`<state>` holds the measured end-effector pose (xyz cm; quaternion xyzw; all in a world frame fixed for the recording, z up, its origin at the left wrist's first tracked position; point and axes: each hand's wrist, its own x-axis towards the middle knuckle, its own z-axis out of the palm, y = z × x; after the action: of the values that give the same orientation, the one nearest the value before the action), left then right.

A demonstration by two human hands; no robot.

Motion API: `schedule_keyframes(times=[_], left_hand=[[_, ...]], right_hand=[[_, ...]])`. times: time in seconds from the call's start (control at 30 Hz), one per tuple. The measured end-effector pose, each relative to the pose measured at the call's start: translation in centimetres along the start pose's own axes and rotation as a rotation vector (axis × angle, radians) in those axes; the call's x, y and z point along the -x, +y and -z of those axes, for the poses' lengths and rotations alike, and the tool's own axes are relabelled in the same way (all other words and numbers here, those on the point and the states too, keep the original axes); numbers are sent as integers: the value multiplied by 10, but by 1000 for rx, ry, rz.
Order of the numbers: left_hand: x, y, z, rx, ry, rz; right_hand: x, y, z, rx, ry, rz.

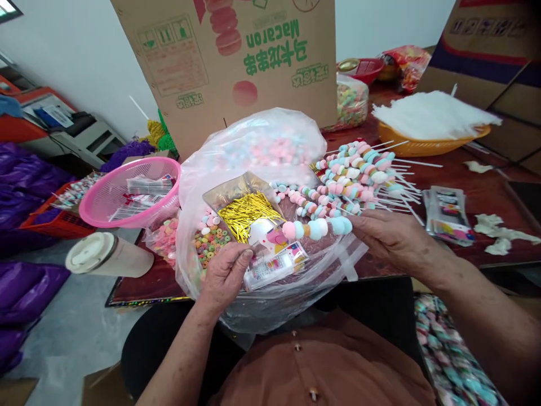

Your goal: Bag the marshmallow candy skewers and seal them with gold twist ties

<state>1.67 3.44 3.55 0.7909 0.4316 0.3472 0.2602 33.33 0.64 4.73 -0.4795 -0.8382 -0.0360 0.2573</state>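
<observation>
My left hand (225, 274) pinches a small printed clear wrapper (274, 266) over a big clear plastic bag (253, 152) of pastel marshmallows. My right hand (389, 238) grips the stick end of a marshmallow skewer (316, 228) with pink and blue pieces, its tip pointing toward the wrapper's mouth. A clear packet of gold twist ties (247, 213) lies on the bag just beyond the wrapper. A pile of finished marshmallow skewers (355, 175) rests on the table behind my right hand.
A pink basket (105, 197) with wrappers sits left, a lidded cup (105, 254) before it. Ring candies (211, 239) lie in the bag. An orange bowl (422, 148) holds white sticks at back right. Wrapper packs (448, 217) lie right. A Macaron carton (236, 62) stands behind.
</observation>
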Motion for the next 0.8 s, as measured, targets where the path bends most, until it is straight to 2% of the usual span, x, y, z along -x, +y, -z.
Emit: schedule_keyframes(times=[0.1,0.17,0.33,0.53,0.67,0.8], left_hand=[[-1,2,2,-80,-37,19],[-2,3,2,-130,-76,2],[-9,6,-3,-176,-198,-127],[-15,15,-9,-325,-208,-129],[-19,21,-22,-377,-388,-146],[-28,29,-33,-211,-523,-44]], right_hand=[[8,5,4,110,-56,66],[12,6,6,124,-102,56],[11,-4,3,-47,-227,-20],[11,-13,-7,-221,-250,-67],[11,-17,-10,-303,-299,-34],[6,-24,-7,-249,-296,33]])
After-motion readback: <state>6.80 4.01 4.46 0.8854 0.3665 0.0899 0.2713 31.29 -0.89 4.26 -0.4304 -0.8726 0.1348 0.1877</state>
